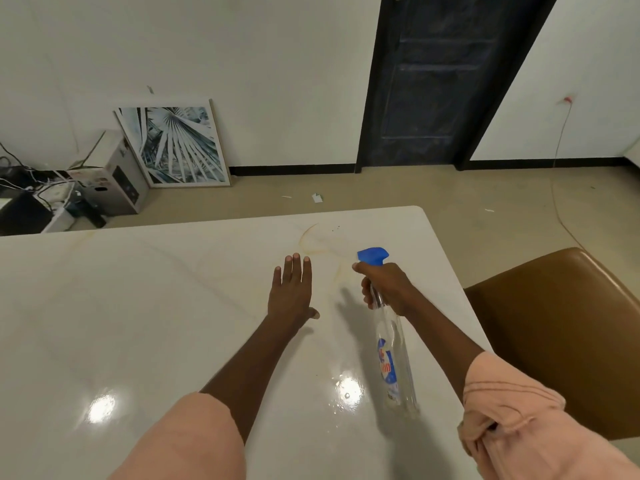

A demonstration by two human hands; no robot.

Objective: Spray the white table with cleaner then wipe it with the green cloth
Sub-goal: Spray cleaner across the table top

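**Spray bottle aimed at the far stain**

Left hand (291, 289), fingers straight, lies flat on the white table (138, 306). Right hand (386, 289) grips the spray bottle (389, 341) neck; its long axis tilts away, nozzle facing the stain (317, 240) just beyond. Green cloth unseen.

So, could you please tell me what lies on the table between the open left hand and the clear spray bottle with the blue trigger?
In the head view, only bare glossy white tabletop with the bottle's shadow separates the left hand from the spray bottle.
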